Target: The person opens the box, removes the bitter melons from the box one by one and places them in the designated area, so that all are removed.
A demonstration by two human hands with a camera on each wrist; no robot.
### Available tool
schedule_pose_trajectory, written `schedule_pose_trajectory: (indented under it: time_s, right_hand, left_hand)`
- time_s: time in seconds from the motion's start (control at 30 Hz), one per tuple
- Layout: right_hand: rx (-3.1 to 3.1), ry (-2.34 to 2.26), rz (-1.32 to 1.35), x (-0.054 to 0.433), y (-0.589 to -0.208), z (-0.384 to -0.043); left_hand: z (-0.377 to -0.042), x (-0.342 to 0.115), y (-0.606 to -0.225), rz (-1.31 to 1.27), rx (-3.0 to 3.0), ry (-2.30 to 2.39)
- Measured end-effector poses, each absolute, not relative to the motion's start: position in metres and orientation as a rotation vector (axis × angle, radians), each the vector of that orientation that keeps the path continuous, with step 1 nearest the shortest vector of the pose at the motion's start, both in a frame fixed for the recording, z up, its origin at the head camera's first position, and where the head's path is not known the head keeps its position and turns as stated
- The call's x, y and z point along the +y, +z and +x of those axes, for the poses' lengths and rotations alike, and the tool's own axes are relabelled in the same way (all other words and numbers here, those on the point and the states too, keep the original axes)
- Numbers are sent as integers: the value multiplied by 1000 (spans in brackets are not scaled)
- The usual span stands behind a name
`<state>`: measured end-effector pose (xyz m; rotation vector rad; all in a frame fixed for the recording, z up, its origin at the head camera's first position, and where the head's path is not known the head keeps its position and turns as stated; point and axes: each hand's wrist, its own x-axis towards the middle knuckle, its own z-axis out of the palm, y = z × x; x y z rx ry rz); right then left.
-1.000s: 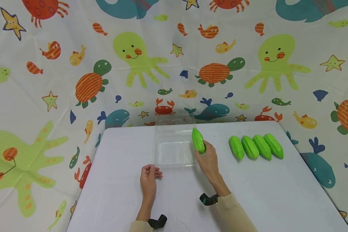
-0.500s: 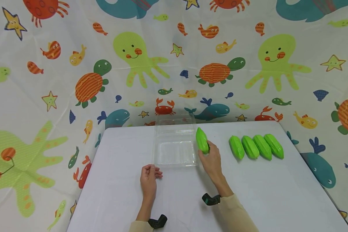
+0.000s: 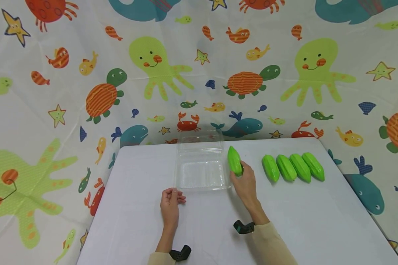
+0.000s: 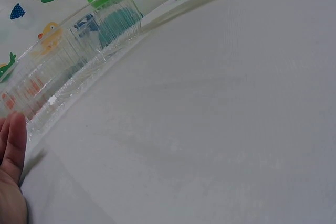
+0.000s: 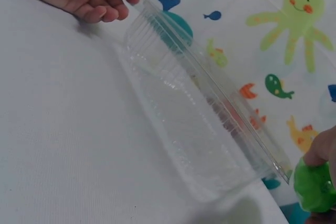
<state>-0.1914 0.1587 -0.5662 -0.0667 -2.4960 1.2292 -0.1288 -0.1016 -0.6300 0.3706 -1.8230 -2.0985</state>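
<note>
My right hand point(image 3: 245, 184) grips a bright green, elongated, ridged toy vegetable point(image 3: 234, 161), held just right of a clear plastic container point(image 3: 202, 176). The container has its hinged lid point(image 3: 200, 141) raised at the back. In the right wrist view the toy vegetable point(image 5: 314, 184) shows end-on in the fingers, beyond the container's rim. At the near left corner, the thumb and a finger of my left hand point(image 3: 170, 206) pinch the container's rim, while the other fingers are loosely curled. Nothing is visible inside the container point(image 5: 184, 129).
Several matching green toy vegetables point(image 3: 286, 168) lie side by side on the white table point(image 3: 129, 206), to the right of my right hand. Behind the table hangs a cloth point(image 3: 172, 66) printed with sea animals.
My right hand has moved a little to the right with the toy vegetable, from above the container's right edge to beside it. The left hand has stayed at the corner.
</note>
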Motion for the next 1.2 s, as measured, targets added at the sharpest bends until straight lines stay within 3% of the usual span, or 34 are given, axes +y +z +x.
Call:
schedule_pose_trajectory:
  time_s: [1.2]
  right_hand:
    - [-2540,1259,-214,198,-588,-197]
  left_hand:
    - [-128,-101,-629,373,-1830,-2083]
